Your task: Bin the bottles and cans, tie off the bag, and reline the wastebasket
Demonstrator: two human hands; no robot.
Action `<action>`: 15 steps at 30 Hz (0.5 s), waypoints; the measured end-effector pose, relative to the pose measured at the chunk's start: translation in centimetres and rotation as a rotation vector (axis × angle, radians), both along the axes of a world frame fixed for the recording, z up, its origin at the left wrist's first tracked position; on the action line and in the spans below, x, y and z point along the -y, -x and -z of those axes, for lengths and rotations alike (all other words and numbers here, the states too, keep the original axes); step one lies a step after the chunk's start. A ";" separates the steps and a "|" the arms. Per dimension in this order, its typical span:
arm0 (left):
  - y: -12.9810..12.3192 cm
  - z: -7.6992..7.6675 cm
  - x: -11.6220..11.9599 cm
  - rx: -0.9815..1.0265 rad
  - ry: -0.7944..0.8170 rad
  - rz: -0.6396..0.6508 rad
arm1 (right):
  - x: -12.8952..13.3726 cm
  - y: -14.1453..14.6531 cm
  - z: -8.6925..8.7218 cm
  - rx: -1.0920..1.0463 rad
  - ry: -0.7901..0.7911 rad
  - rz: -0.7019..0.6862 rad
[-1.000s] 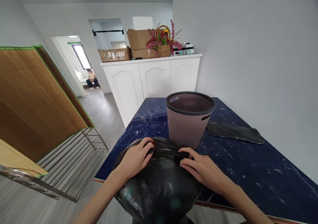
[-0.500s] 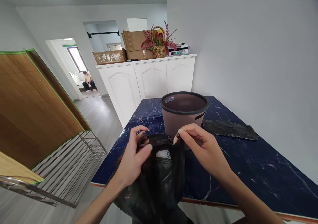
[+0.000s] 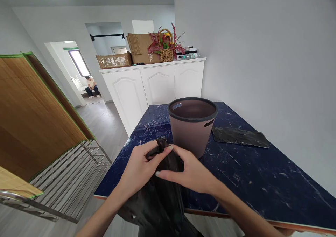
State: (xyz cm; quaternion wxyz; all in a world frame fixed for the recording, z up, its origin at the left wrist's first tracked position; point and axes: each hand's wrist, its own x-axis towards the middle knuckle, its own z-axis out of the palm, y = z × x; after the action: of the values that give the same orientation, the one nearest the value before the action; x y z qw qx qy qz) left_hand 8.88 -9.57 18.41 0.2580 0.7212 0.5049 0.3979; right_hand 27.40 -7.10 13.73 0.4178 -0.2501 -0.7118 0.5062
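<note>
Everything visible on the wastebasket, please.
The wastebasket is mauve-brown, plastic-looking, tapering downward, with a dark rim and two oval handle slots. It stands upright, open, on the marble-patterned table; no liner covers the rim. The right hand overlaps its lower front; contact there is unclear. Its inside bottom is hidden.

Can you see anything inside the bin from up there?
Inside the bin, I see only the upper inner wall and a handle slot. The front rim hides the bottom, so anything lying there can't be seen.
</note>
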 end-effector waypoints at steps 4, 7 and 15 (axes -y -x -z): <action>0.1 -0.8 0.9 0.047 0.013 -0.055 | -0.2 2.5 1.1 -0.145 0.088 0.140; 1.0 -1.5 1.4 0.087 -0.006 -0.175 | -0.9 3.3 1.6 -0.405 0.286 0.151; 3.4 -2.8 0.9 -0.146 0.101 -0.093 | -2.0 3.5 0.9 -0.572 0.585 0.084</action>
State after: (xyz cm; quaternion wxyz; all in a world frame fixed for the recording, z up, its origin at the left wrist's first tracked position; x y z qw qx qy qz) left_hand 5.48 -10.50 21.23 0.2378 0.7100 0.5748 0.3300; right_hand 23.86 -5.06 12.79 0.5302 -0.2366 -0.3822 0.7189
